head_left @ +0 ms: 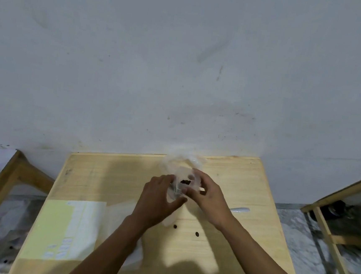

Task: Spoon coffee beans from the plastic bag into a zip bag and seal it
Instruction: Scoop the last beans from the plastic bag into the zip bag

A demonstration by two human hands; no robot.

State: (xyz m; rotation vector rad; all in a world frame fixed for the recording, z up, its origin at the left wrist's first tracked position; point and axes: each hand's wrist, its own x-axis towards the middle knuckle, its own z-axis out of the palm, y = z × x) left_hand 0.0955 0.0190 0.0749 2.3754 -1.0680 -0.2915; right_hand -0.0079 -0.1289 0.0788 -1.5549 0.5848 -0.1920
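Note:
A crumpled clear plastic bag (181, 162) stands near the far edge of the wooden table (247, 186); dark coffee beans (185, 182) show through its mouth. My left hand (158, 202) grips the bag's left side. My right hand (208, 196) pinches its right side, so both hands hold the mouth. A white plastic spoon (239, 209) lies on the table just right of my right wrist. Two loose beans (196, 234) lie on the wood nearer to me. Clear flat plastic, perhaps a zip bag (120, 214), lies under my left forearm, partly hidden.
A pale yellow sheet with white stickers (58, 229) lies at the table's near left. Wooden frames stand on the floor at left (17, 170) and right (328, 233). A grey wall rises right behind the table.

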